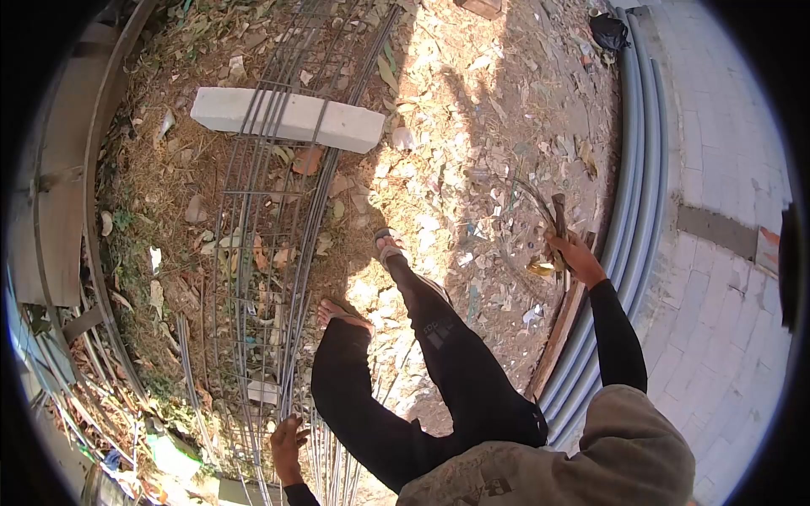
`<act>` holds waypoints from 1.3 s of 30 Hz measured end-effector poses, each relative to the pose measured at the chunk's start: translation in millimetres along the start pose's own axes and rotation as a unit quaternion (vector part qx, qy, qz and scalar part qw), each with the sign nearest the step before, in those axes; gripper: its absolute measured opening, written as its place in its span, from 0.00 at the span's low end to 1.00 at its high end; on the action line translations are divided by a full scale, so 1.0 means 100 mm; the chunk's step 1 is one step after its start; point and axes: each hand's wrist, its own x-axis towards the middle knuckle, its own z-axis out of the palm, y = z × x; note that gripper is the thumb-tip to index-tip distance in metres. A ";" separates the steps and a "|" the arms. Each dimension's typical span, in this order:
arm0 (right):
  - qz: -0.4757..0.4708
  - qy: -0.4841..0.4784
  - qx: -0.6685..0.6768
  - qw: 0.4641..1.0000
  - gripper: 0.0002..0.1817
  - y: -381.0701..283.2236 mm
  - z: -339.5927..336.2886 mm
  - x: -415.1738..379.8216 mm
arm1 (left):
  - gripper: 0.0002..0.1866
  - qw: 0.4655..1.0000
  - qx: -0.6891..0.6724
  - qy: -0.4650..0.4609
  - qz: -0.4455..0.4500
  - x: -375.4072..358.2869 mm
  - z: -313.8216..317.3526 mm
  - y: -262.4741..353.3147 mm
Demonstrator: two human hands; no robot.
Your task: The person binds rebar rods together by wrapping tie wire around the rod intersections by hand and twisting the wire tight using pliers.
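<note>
My right hand (576,257) is closed around a rusty brown metal tool (558,215), which looks like pincers; its jaws are hard to make out. Thin bent wires (531,196) fan out beside the tool, apparently in the same grip. Down at the lower left, my left hand (288,443) has its fingers loosely bent and apart, with nothing visible in them. It is beside a long cage of steel reinforcing bars (245,278) that runs up the ground to my left. A pale concrete block (346,125) lies crosswise among the bars near the far end.
Several grey pipes (639,169) run along the block wall (717,320) at right, with a wooden plank (561,341) beside them. A black bag (608,31) lies at their far end. Boards (59,211) and loose rods edge the left. Dry leaves and rubble cover the ground.
</note>
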 end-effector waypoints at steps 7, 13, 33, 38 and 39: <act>0.012 0.038 0.094 0.995 0.14 0.08 -0.58 -1.57 | 0.29 0.993 0.046 0.015 -0.108 -1.32 -0.34 -0.15; 0.055 0.067 0.252 0.964 0.18 0.99 -0.95 -2.14 | 0.26 0.995 0.006 0.063 -0.081 -1.75 -0.44 0.12; -0.037 0.385 0.314 0.867 0.21 3.05 -1.31 -2.41 | 0.34 0.987 0.099 -0.069 0.104 -1.86 1.35 2.07; -0.032 0.501 0.471 0.726 0.22 2.15 -1.63 -2.20 | 0.29 0.989 0.129 0.024 -0.073 -1.61 1.26 2.29; -0.007 0.524 0.484 0.701 0.22 2.06 -1.65 -2.08 | 0.31 0.986 0.131 0.034 -0.099 -1.49 1.22 2.37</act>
